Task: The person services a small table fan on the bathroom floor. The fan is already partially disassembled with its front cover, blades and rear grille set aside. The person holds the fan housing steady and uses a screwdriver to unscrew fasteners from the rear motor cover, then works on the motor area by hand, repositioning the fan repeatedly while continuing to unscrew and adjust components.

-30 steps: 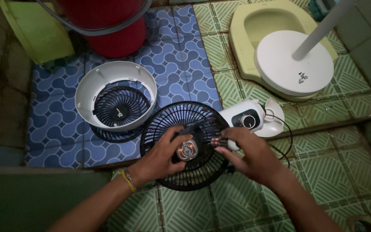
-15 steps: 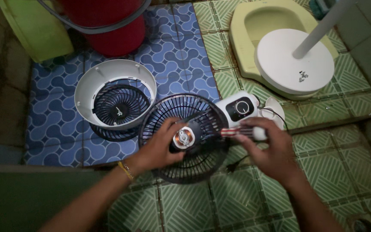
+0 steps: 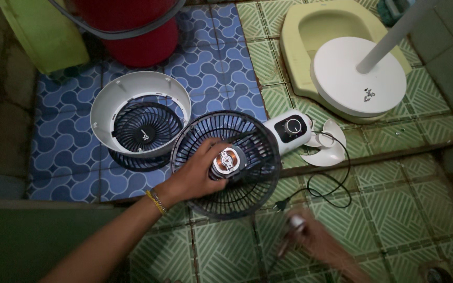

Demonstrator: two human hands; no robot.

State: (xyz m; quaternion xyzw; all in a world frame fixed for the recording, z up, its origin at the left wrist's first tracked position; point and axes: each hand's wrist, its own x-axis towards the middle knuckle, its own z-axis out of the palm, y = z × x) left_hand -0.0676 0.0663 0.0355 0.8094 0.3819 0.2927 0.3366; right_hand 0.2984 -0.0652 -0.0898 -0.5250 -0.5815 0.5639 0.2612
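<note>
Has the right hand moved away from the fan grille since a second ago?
Yes. The right hand, blurred, has dropped toward the near green floor tiles, away from the black fan grille. The left hand stays on it.

Bare forearms, a yellow beaded bracelet (image 3: pixel 155 201) on the left wrist.

White front housing with grille (image 3: pixel 141 118) lies on blue patterned tiles (image 3: pixel 64 141). Round stand base (image 3: pixel 357 78) covers the squat toilet pan (image 3: pixel 310 31). Red bucket (image 3: pixel 137 31) stands beside a green dustpan (image 3: pixel 43 36).
</note>
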